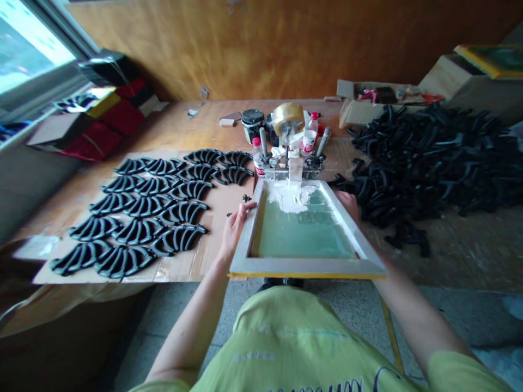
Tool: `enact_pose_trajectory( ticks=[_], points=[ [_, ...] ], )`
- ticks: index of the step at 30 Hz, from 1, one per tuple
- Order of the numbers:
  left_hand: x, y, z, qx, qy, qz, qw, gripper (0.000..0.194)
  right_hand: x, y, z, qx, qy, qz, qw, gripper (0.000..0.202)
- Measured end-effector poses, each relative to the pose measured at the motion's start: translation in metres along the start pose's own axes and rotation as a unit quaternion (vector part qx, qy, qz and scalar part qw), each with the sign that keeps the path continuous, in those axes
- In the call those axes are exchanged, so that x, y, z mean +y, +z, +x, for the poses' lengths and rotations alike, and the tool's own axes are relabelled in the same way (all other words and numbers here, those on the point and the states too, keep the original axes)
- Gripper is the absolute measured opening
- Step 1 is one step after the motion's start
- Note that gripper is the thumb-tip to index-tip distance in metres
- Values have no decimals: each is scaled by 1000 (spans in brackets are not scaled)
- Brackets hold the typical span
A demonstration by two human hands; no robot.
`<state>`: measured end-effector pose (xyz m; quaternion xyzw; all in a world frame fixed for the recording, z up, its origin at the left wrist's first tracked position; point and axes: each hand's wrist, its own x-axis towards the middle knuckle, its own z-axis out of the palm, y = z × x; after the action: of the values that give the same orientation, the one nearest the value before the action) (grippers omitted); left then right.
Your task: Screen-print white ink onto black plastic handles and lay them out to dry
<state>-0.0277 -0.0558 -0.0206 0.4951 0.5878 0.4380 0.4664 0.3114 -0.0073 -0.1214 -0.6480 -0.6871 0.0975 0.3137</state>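
Note:
A screen printing frame [370,265] with green mesh is raised and tilted in front of me, its near edge toward my body. White ink [288,198] lies thick along the mesh's far end, where a pale squeegee [296,170] stands. My left hand [236,226] is at the frame's left side, fingers bent together, their tips against or behind its edge; what they hold is hidden. Beyond the right side is my right hand [348,204], near the heaped black parts; the frame covers much of it and its fingers are unclear.
Rows of black fan-shaped parts [133,228] lie on cardboard [223,239] at left. A large heap of black parts [445,163] covers the right. Behind the frame stand a clamp stand [316,160], a tape roll [288,117], bottles [311,130] and a dark-lidded tub [253,122].

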Motion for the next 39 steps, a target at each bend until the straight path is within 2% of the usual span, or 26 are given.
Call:
enact_pose_trajectory(
  ticks=[2,5,7,8,10,12,14,17,20,22,26,29,31,33,35,37,39],
  points=[
    [-23,0,-11,-24,-53,13,998,62,1,-9,22,43,10,-13,999,35],
    [-62,4,-15,-32,-104,26,994,72,-32,-3,54,55,-72,-23,996,48],
    [-82,7,-12,-30,-118,45,992,74,-61,10,71,5,-126,-35,991,52],
    [-89,8,-10,-29,-121,52,991,73,-73,18,77,-33,-134,-46,989,47],
    [-97,9,-7,-28,-125,58,990,71,-90,31,81,-114,-128,-79,982,31],
    [-101,8,-6,-25,-129,60,989,69,-96,38,73,-170,-124,-115,971,17],
    [-102,8,-6,-29,-134,64,989,68,-98,37,54,-194,-153,-136,959,11],
    [-103,8,-7,-38,-137,64,988,69,-101,23,17,-221,-242,-126,936,15],
    [-103,9,-7,-33,-139,71,987,68,-105,6,0,-257,-310,-93,911,15],
    [-101,9,-8,-23,-137,78,987,67,-108,2,3,-261,-298,-84,914,9],
    [-93,11,-9,-20,-140,64,988,67,-112,11,3,-195,-232,-115,946,10],
    [-88,12,-10,-24,-152,41,987,69,-111,17,-14,-196,-268,-117,936,18],
    [-86,11,-10,-25,-152,33,988,71,-111,15,-19,-204,-269,-94,937,15],
    [-83,9,-10,-27,-148,37,988,72,-115,12,-6,-183,-217,-74,956,13],
    [-75,6,-10,-35,-140,41,989,73,-119,11,22,-151,-148,-65,975,28],
    [-61,1,-11,-46,-131,34,990,73,-118,8,56,-130,-91,-68,985,45],
    [-41,-3,-9,-43,-113,17,993,70,-107,1,87,-109,-52,-69,990,55]
  ],
)
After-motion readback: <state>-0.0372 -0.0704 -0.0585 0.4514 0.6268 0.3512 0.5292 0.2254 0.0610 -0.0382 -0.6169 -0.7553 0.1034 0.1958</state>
